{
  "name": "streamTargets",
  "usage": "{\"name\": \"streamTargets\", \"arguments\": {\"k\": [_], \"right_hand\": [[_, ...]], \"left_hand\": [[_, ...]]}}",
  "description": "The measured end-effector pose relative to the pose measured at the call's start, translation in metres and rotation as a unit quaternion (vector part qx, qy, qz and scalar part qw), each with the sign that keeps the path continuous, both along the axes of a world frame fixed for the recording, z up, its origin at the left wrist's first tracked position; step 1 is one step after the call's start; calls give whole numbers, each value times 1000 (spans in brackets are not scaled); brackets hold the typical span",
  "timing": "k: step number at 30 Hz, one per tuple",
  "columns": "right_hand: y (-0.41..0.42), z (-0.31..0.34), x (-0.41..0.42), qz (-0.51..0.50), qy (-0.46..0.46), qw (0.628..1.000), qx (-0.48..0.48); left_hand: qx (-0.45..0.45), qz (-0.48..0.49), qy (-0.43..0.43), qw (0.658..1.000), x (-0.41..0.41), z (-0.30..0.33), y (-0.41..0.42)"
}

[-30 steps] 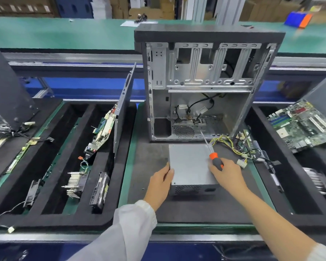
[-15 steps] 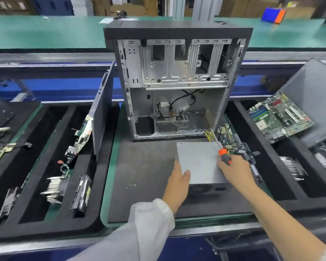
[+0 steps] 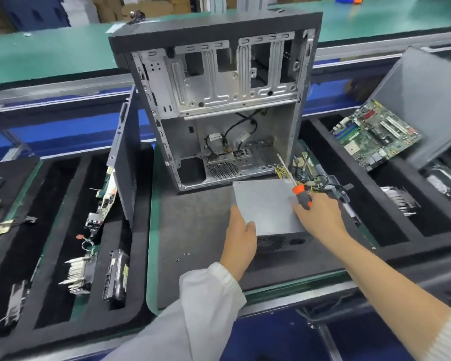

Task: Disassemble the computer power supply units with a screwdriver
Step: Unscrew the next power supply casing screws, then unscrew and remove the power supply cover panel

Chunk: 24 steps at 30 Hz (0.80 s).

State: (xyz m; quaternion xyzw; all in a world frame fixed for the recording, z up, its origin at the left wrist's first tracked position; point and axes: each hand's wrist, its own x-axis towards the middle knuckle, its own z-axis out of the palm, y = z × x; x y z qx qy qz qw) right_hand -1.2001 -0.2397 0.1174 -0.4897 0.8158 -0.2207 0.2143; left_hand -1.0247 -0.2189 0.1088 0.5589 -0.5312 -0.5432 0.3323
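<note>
Head view. PSU [image 3: 267,205] lies flat on the counter [image 3: 193,230], just in front of the open case [image 3: 219,100], its cable bundle [image 3: 305,175] trailing off the far right corner. Left hand [image 3: 241,237] rests against the near left edge, fingers fairly straight, bracing it. Right hand [image 3: 317,213] is clamped on the screwdriver [image 3: 296,185], resting on the top right; shaft points up and away toward the case. Vented face is toward the person. No screw heads visible on top; likely needs turning first.
</note>
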Motion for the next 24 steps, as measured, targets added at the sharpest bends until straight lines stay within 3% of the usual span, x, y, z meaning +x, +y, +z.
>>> {"name": "streamTargets", "arguments": {"k": [4,13,18,21,24], "right_hand": [[0,8,2,8,-6,999,-41],[-6,43,3,23,11,999,-38],[-2,78,10,23,43,990,-135],[5,91,20,33,12,965,-260],[11,89,42,93,-50,927,-360]], "left_hand": [[6,1,11,1000,1,7,-4],[8,-42,43,998,12,31,-14],[-71,-12,57,996,31,57,-22],[-80,58,143,985,57,75,-36],[27,83,316,945,85,83,-54]]}}
